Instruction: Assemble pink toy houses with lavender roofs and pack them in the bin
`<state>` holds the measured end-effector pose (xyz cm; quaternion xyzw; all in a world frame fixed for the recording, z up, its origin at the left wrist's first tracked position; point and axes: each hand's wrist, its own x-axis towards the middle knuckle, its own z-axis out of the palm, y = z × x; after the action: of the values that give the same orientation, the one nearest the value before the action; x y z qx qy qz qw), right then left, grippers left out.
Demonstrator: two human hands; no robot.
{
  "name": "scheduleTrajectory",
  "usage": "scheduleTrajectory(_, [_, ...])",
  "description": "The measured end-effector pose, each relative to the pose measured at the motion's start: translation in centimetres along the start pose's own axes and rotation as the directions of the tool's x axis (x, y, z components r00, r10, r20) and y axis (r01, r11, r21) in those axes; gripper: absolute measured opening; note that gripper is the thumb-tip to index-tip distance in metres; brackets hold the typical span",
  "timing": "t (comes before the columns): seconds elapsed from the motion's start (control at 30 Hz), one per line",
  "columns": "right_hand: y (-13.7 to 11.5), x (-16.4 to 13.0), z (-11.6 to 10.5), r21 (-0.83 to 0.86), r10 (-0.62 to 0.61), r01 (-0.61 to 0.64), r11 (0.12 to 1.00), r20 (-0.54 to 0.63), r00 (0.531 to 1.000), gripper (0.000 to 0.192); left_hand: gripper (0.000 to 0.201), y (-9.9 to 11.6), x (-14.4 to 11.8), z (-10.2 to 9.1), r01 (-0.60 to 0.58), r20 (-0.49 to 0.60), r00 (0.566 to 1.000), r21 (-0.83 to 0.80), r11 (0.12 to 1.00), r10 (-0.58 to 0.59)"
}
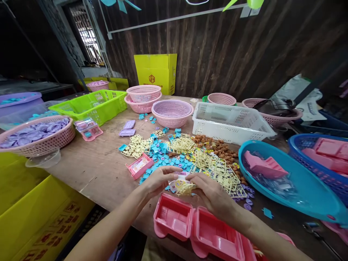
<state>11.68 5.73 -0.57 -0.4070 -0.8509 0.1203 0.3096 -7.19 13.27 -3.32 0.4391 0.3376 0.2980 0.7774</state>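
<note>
Both my hands meet over the table's front edge, above an open pink plastic toy case (190,224). My left hand (159,179) and my right hand (210,194) together pinch a small clear packet with a printed card and a cream plastic sprue piece (182,186). Just beyond my fingers lie several cream sprue frames (217,168) and a scatter of small blue plastic pieces (163,154). A small pink tray with a card inside (139,165) lies to the left of my left hand.
On the wooden table (89,170) stand pink baskets (172,112), a white basket (231,121), a green crate (89,105), a basket of purple parts (36,136), a teal dish with a pink part (288,181), brown bits (217,146). Yellow crates (32,210) sit at left.
</note>
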Motion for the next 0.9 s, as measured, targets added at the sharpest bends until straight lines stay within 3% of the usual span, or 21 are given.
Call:
scheduleTrajectory(0.1, [0.1,-0.5,-0.8,-0.032,0.017,-0.017,0.999,0.011,1.0,0.026,0.051,0.5,0.3,0.7,-0.17,-0.061,0.981,0.17,0.971,0.183])
scheduleTrajectory(0.17, [0.0,-0.6,-1.3,-0.071,0.024,-0.025,0.997,-0.01,1.0,0.022,0.054,0.8,0.2,1.5,-0.274,-0.064,0.947,0.354,0.894,0.315])
scheduleTrajectory(0.27, [0.0,-0.6,-1.5,-0.136,0.029,-0.032,0.99,-0.022,0.999,0.021,0.069,0.9,-0.1,3.1,-0.312,0.082,0.948,0.442,0.841,0.308])
scheduleTrajectory(0.33, [0.3,-0.6,-1.3,-0.151,0.076,-0.076,0.986,-0.004,0.997,0.02,0.074,0.8,0.3,3.8,-0.276,0.183,0.959,0.425,0.862,0.217])
scheduleTrajectory(0.4, [0.8,-1.0,-1.0,-0.19,0.16,-0.156,0.969,0.003,0.987,0.019,0.063,0.9,1.4,3.6,-0.215,0.16,0.975,0.511,0.832,0.154])
scheduleTrajectory(0.43, [1.0,-1.2,-0.9,-0.221,0.202,-0.196,0.955,0.004,0.979,0.018,0.053,1.0,2.3,3.3,-0.165,0.097,0.986,0.624,0.764,0.134])
scheduleTrajectory(0.5, [1.5,-1.8,-0.9,-0.278,0.262,-0.245,0.929,0.023,0.965,0.018,0.037,1.2,4.7,2.2,-0.029,-0.055,0.989,0.839,0.544,0.137])
scheduleTrajectory(0.57, [1.8,-2.5,-0.8,-0.289,0.284,-0.252,0.923,0.075,0.956,0.019,0.029,1.4,7.2,1.1,0.102,-0.162,0.974,0.937,0.333,0.159])
scheduleTrajectory(0.6, [1.9,-2.8,-0.7,-0.28,0.289,-0.249,0.927,0.109,0.951,0.021,0.025,1.4,8.4,0.6,0.143,-0.193,0.968,0.951,0.272,0.164])
scheduleTrajectory(0.77, [3.3,-3.9,-0.3,-0.135,0.324,-0.299,0.945,0.25,0.912,0.057,0.014,1.4,11.8,-0.2,0.236,-0.244,0.965,0.968,0.085,0.099])
scheduleTrajectory(0.9, [3.9,-3.6,-0.8,-0.154,0.379,-0.347,0.925,0.328,0.865,0.034,0.02,1.6,12.8,-0.5,0.237,-0.239,0.97,0.97,0.044,0.046])
